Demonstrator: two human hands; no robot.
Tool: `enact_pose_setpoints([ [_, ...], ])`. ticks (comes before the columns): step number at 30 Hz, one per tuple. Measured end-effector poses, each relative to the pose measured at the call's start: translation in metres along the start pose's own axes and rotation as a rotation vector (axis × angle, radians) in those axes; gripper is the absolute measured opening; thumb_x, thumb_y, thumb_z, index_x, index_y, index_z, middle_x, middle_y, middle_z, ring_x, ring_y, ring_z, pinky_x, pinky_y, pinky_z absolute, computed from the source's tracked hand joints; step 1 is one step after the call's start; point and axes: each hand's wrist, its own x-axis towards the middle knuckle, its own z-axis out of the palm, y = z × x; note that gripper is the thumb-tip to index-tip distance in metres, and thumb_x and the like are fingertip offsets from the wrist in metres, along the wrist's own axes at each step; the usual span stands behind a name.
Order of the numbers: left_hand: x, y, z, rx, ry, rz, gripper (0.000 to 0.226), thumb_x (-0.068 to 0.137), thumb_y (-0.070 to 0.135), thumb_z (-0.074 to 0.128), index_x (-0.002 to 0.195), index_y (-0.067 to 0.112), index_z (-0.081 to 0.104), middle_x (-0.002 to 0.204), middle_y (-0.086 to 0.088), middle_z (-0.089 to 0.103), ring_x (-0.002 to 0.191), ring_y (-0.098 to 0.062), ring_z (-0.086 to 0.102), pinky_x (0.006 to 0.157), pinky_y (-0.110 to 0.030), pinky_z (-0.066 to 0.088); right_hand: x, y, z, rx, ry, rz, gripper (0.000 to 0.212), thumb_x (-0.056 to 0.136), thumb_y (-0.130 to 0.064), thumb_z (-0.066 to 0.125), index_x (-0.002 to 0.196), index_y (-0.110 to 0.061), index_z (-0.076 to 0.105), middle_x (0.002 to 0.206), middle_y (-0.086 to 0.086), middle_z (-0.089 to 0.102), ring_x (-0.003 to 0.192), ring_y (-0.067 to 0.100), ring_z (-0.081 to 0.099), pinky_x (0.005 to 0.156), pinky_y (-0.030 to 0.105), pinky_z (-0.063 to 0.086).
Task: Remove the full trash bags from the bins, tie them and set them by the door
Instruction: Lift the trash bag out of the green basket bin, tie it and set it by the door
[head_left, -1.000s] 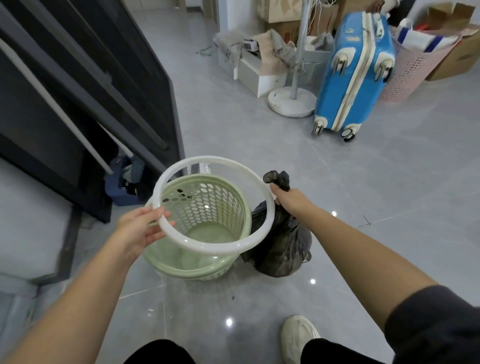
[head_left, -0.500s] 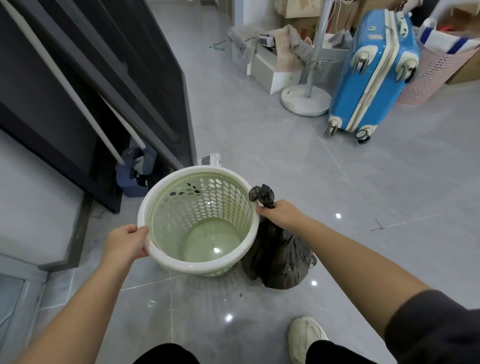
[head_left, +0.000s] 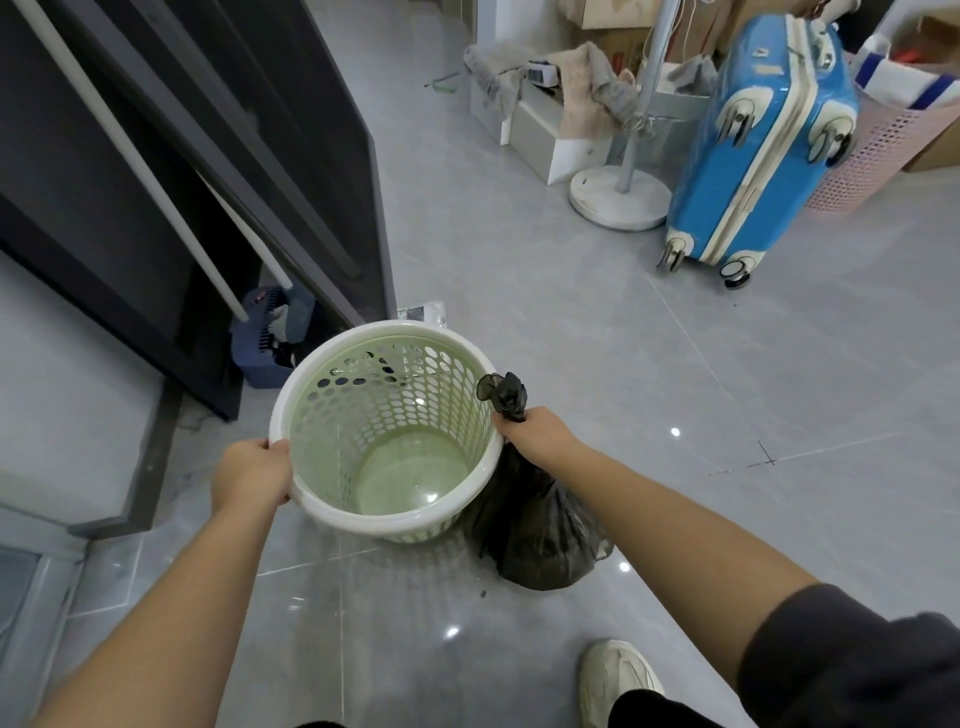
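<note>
A pale green perforated bin (head_left: 389, 415) with a white rim stands on the grey tile floor, with nothing inside it. My left hand (head_left: 253, 475) grips its rim on the near left side. A full black trash bag (head_left: 535, 535) sits on the floor against the bin's right side, its neck gathered and twisted. My right hand (head_left: 535, 428) is closed around that neck, just below the bunched top that sticks up.
A dark door panel (head_left: 291, 171) leans at the left, with a blue dustpan (head_left: 265, 338) behind it. Farther back stand a blue suitcase (head_left: 753, 150), a white fan base (head_left: 618, 200), a pink basket (head_left: 878, 156) and boxes. My shoe (head_left: 618, 680) is near the bottom.
The loose white rim ring, held tilted above the bin a second ago, now sits pressed down on the bin. My right hand kept its hold on the bag.
</note>
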Motion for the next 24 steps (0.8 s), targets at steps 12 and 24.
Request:
enact_pose_setpoints([
  [12, -0.105, 0.047, 0.099, 0.522, -0.324, 1.007, 0.059, 0.093, 0.039, 0.046, 0.145, 0.018, 0.029, 0.155, -0.004, 0.022, 0.142, -0.022, 0.022, 0.115, -0.041, 0.025, -0.001, 0.034, -0.031, 0.227, 0.168, 0.091, 0.044, 0.094, -0.042, 0.044, 0.059, -0.015, 0.039, 0.055, -0.001, 0.035, 0.051, 0.017, 0.032, 0.052, 0.03, 0.022],
  [24, -0.107, 0.058, 0.141, 0.941, -0.035, 1.193, 0.048, 0.087, 0.027, 0.039, 0.132, 0.01, 0.047, 0.156, -0.013, 0.02, 0.146, -0.03, 0.009, 0.115, -0.053, 0.003, -0.002, 0.069, -0.061, 0.488, 0.238, 0.107, 0.036, 0.091, -0.041, 0.044, 0.062, -0.019, 0.043, 0.065, 0.002, 0.037, 0.062, 0.019, 0.036, 0.061, 0.032, 0.027],
])
